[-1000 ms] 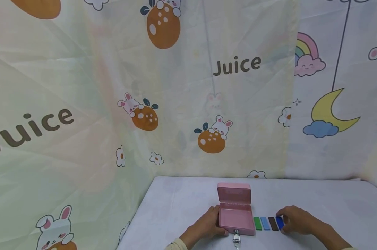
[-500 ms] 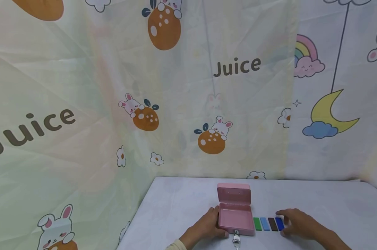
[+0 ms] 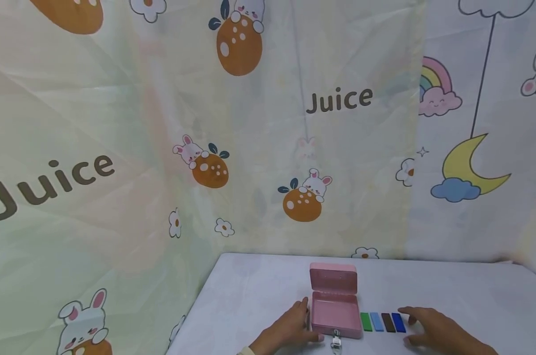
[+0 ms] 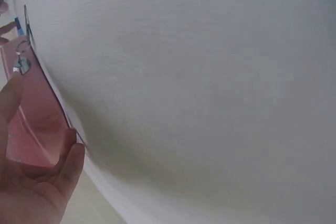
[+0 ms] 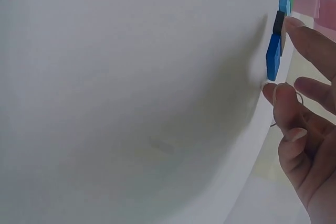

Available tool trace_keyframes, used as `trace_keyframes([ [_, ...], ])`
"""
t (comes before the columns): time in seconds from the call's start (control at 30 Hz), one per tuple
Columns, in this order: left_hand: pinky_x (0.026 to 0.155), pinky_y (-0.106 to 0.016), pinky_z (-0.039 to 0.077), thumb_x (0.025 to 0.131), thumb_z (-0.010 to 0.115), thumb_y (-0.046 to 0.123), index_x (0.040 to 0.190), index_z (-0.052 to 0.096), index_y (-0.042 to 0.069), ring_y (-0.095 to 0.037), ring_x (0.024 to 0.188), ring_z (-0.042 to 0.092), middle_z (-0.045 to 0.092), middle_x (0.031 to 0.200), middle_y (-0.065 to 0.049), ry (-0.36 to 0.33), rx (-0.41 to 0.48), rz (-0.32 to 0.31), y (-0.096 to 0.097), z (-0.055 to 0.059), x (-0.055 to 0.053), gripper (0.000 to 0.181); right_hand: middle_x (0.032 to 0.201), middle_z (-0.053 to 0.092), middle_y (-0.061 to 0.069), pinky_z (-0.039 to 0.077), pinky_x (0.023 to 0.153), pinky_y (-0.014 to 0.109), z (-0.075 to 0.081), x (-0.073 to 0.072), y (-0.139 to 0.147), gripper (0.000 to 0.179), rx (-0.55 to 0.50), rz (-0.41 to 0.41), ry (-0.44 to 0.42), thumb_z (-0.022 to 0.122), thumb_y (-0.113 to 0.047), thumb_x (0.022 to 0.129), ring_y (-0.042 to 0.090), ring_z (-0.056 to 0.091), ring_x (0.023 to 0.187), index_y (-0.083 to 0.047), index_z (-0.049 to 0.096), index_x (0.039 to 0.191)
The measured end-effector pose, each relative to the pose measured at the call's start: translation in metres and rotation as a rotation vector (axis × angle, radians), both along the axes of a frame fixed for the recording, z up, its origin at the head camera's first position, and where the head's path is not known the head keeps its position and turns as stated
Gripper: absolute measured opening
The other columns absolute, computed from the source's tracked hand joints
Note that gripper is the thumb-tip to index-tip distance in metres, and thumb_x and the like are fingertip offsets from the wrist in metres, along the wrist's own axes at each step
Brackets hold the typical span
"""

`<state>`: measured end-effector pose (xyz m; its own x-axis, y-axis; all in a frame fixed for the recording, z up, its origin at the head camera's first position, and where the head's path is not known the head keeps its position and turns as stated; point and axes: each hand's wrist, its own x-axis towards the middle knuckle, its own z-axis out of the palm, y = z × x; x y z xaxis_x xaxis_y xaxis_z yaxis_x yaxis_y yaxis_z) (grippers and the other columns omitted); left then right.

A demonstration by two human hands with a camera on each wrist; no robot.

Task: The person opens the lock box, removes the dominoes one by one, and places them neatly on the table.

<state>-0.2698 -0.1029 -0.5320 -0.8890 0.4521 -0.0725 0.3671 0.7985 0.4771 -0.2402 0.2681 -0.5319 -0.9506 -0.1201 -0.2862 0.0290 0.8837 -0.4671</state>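
Observation:
A pink metal box [image 3: 336,313] with its hinged lid [image 3: 333,281] raised stands on the white table, its inside bare. A silver lock with keys [image 3: 336,341] hangs at its front. My left hand [image 3: 287,328] lies by the box's left side, thumb near the front corner, fingers loosely spread along the wall. Right of the box a row of flat blocks runs: green [image 3: 366,322], light blue [image 3: 376,322], dark brown [image 3: 388,323] and dark blue [image 3: 398,323]. Just right of the dark blue block is my right hand [image 3: 441,330], thumb and forefinger apart with nothing between them.
A white cloth covers the table [image 3: 250,291]. Behind and to the left, a curtain [image 3: 250,123] printed with rabbits, oranges and the word Juice hangs down to the table's edges.
My right hand has let go of the dark blue block and drawn slightly right, its fingers spreading. My left hand has loosened from the box's side. The head view has tilted slightly.

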Motion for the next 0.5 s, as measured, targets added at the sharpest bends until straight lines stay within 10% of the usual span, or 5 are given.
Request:
trace_keyframes([
  [0.5, 0.08, -0.031, 0.056, 0.08, 0.08, 0.054, 0.151, 0.037, 0.0, -0.006, 0.082, 0.063, 0.063, 0.122, -0.01, -0.022, -0.015, 0.018, -0.013, 0.002, 0.004, 0.099, 0.1, 0.067, -0.001, 0.056, 0.081, 0.055, -0.002, 0.011, 0.018, 0.081, 0.07, -0.022, 0.047, 0.085, -0.057, 0.068, 0.021, 0.059, 0.086, -0.009, 0.061, 0.129],
])
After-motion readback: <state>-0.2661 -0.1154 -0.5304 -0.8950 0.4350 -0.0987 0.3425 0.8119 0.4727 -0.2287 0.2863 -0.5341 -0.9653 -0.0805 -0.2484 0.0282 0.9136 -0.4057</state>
